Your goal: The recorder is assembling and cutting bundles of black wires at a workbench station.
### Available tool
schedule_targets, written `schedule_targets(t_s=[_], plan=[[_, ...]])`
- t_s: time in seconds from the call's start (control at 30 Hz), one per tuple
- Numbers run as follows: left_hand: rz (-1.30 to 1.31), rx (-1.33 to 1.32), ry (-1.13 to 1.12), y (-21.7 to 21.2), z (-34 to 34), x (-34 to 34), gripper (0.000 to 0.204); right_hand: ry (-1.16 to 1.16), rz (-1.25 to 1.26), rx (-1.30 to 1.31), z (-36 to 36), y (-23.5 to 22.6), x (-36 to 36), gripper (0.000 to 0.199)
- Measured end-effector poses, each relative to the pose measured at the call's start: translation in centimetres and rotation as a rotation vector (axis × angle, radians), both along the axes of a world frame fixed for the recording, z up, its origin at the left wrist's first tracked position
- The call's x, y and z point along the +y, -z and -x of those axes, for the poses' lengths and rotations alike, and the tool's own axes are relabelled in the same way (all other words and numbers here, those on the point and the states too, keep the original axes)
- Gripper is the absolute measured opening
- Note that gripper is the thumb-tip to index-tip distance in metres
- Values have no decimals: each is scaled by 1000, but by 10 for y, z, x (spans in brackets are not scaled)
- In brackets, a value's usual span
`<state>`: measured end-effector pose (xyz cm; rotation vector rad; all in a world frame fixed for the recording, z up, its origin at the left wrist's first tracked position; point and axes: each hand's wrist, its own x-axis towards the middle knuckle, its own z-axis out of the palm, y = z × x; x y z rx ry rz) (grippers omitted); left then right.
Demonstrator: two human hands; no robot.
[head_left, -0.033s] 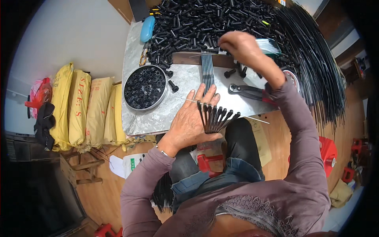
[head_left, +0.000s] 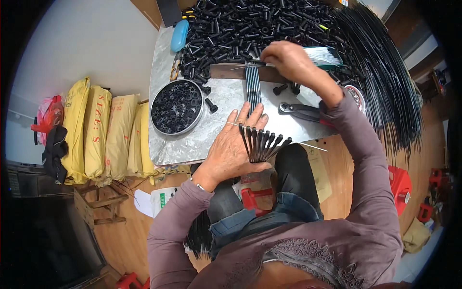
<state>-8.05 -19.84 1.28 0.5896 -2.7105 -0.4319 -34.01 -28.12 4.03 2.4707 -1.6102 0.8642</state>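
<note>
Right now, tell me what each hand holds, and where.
Left hand: seemingly the black strips, by their gathered end near the thumb. Right hand: cannot tell; its grasp is hidden.

A head-worn fisheye overlooks both hands (head_left: 227,150).

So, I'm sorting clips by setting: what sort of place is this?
Probably a small workshop: black bolt-like parts heaped over the far side of the table, thin black rods bundled at its right, and yellowish sacks by the wall.

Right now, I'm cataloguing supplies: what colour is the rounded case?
The case is light blue, head view.
</note>
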Motion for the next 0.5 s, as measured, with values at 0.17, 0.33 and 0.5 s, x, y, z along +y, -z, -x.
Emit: schedule_targets(t_s=[0.17,0.33,0.5], plan=[[19,-13,-1,0,1,0,104,79,-345,-212,-2,14,-15,20],[0,-21,-4,0,1,-1,103,81,-326,-278,-3,21,-17,19],[8,-12,-6,-2,1,0,103,92,-335,-313,-4,19,-14,20]])
